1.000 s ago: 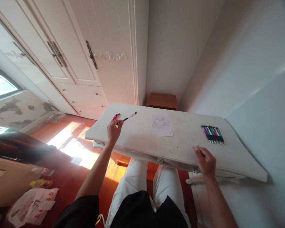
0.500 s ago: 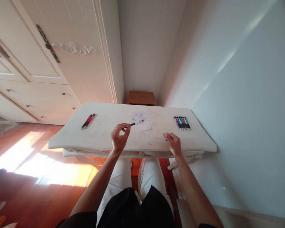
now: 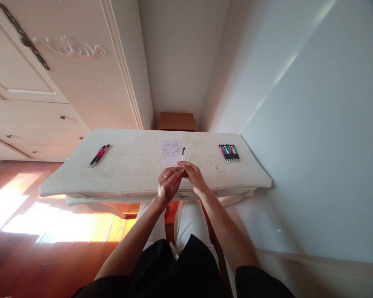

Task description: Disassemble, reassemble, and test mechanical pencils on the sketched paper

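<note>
A white pen with a black top (image 3: pixel 183 154) points away from me over the desk, its lower end hidden by my fingers. My left hand (image 3: pixel 169 182) is closed around that lower end, a ring on one finger. My right hand (image 3: pixel 193 174) pinches at the same spot, its fingertips touching those of the left. Just beyond the hands lies a small stack of paper (image 3: pixel 170 150) covered in scribbles. Whether a small part is also between the fingers, I cannot tell.
Two pink-and-black pens (image 3: pixel 99 155) lie at the desk's left. A row of several coloured pens (image 3: pixel 229 153) lies at the right. The white desk (image 3: pixel 130 165) stands between a white wardrobe (image 3: pixel 112 82) and a wall (image 3: pixel 313 145); a brown wooden box-like piece (image 3: pixel 178 121) is behind it.
My hands have come together; the right moved left to meet the left at the pen. The pen has turned from lying nearly level to pointing away. The view has shifted slightly right.
</note>
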